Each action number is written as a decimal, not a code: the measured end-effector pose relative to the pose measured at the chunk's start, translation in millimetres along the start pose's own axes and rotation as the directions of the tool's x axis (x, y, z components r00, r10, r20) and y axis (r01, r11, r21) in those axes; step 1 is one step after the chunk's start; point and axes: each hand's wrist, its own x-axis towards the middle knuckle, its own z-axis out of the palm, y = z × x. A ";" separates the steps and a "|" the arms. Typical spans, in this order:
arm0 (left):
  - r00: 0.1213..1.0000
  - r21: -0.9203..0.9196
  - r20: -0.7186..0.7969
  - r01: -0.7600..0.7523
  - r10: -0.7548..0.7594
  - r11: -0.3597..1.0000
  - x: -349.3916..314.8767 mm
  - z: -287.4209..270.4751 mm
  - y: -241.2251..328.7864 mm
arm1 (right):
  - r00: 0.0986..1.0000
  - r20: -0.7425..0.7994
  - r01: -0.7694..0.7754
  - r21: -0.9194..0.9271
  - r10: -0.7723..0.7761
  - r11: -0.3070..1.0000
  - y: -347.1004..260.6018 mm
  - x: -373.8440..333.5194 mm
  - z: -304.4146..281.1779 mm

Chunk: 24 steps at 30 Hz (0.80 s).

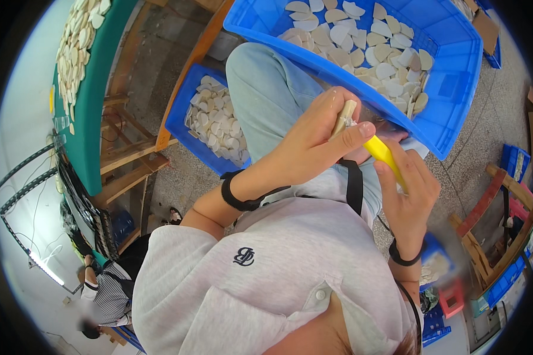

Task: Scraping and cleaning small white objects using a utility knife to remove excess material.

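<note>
Above my lap, my left hand [328, 130] pinches a pale cream piece [344, 116] between thumb and fingers; it is seen nearly edge-on. My right hand [411, 189] is closed around a yellow-handled tool [383, 155]. The tool's front end meets the piece by my left thumb, where some white crumbs show. Its tip is hidden, so I cannot tell its exact kind. Just beyond both hands stands a large blue crate [456, 77] with many flat, half-round cream pieces [361, 41] in it.
A smaller blue crate [177, 100] of similar pieces [216, 121] sits on the floor at left, beside a wooden frame [130, 157]. More pieces [80, 47] cover a green-topped table [92, 136]. Another person [109, 296] is at lower left. Wooden stools [479, 248] stand at right.
</note>
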 end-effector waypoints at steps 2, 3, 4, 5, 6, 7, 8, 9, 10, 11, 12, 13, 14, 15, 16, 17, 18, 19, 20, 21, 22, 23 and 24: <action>1.000 0.043 -0.007 -0.004 0.004 0.999 -1.0 -0.1 -0.4 | 1.000 -0.003 0.007 -0.007 -0.007 1.000 0.9 -0.2 0.2; 1.000 0.043 -0.007 -0.003 0.003 0.999 -1.0 -0.4 -1.2 | 1.000 -0.002 0.013 -0.029 -0.013 0.999 1.4 -0.4 0.3; 0.999 0.100 -0.019 -0.037 0.040 0.994 -0.9 -0.9 -2.4 | 1.000 0.000 0.020 -0.051 -0.020 0.998 1.9 -0.6 0.5; 0.997 0.158 -0.029 -0.071 0.077 0.985 -0.6 -1.3 -3.6 | 1.000 0.001 0.020 -0.051 -0.020 0.999 2.8 -1.0 1.4; 0.997 0.157 -0.029 -0.071 0.076 0.985 -0.1 -1.4 -4.4 | 1.000 0.000 0.026 -0.080 -0.026 0.996 3.6 -1.5 2.5; 0.992 0.210 -0.054 -0.097 0.111 0.973 0.6 -1.2 -5.4 | 0.999 -0.001 0.033 -0.109 -0.034 0.993 4.1 -1.7 3.3; 0.986 0.262 -0.077 -0.122 0.147 0.957 1.2 -0.9 -6.6 | 0.999 -0.001 0.033 -0.110 -0.033 0.993 3.4 -1.3 4.0; 0.986 0.263 -0.078 -0.122 0.147 0.957 1.2 -0.5 -8.8 | 1.000 -0.007 0.019 -0.126 -0.020 0.992 1.7 -0.7 5.6; 0.989 0.223 -0.080 -0.103 0.123 0.969 1.0 0.1 -11.4 | 1.000 -0.013 0.005 -0.141 -0.007 0.990 0.2 -0.1 7.0; 0.992 0.183 -0.081 -0.083 0.099 0.980 0.6 0.4 -12.4 | 1.000 -0.013 0.007 -0.141 -0.009 0.990 -0.2 0.6 9.2; 0.992 0.182 -0.078 -0.082 0.097 0.980 1.1 -0.1 -10.9 | 0.997 -0.076 -0.010 -0.116 0.002 0.993 1.4 1.4 11.7; 0.996 -0.062 -0.014 0.085 -0.087 0.994 1.2 -1.6 -7.3 | 0.990 -0.138 -0.026 -0.090 0.013 0.996 2.6 1.7 12.7; 0.965 -0.287 0.091 0.264 -0.248 0.921 1.7 -3.0 -4.6 | 0.990 -0.140 -0.031 -0.091 0.018 0.995 4.8 1.3 11.3; 0.965 -0.286 0.085 0.262 -0.248 0.922 2.0 -6.8 -3.8 | 0.983 -0.176 -0.066 -0.060 0.055 0.996 7.0 0.6 10.4; 0.948 -0.448 0.202 0.312 -0.245 0.838 4.5 -11.6 -4.1 | 0.973 -0.212 -0.101 -0.027 0.093 0.995 8.3 0.1 10.1; 0.924 -0.585 0.314 0.369 -0.218 0.722 5.8 -14.4 -4.5 | 0.974 -0.210 -0.098 -0.024 0.091 0.995 7.3 -0.1 9.2; 0.925 -0.586 0.313 0.368 -0.217 0.722 6.2 -14.9 -5.2 | 0.972 -0.193 -0.137 -0.013 0.132 0.990 5.8 -0.3 6.6; 0.912 -0.650 0.348 0.401 -0.216 0.646 6.4 -15.1 -6.2 | 0.969 -0.176 -0.177 -0.003 0.173 0.984 5.1 -0.6 5.2; 0.899 -0.706 0.383 0.432 -0.211 0.562 6.6 -15.2 -7.0 | 0.969 -0.176 -0.176 -0.003 0.173 0.984 5.5 -0.9 5.2; 0.899 -0.705 0.384 0.433 -0.210 0.562 7.2 -14.8 -6.9 | 0.969 -0.176 -0.171 0.009 0.170 0.985 5.8 -1.4 4.8; 0.895 -0.721 0.398 0.442 -0.203 0.534 7.8 -14.4 -6.7 | 0.970 -0.176 -0.167 0.022 0.168 0.986 5.9 -1.8 4.4; 0.890 -0.736 0.411 0.451 -0.195 0.506 8.3 -14.0 -6.7 | 0.970 -0.176 -0.167 0.022 0.169 0.986 5.2 -2.0 3.5; 0.890 -0.736 0.411 0.451 -0.195 0.506 8.7 -13.8 -7.0 | 0.970 -0.162 -0.179 0.026 0.181 0.983 3.8 -1.9 2.3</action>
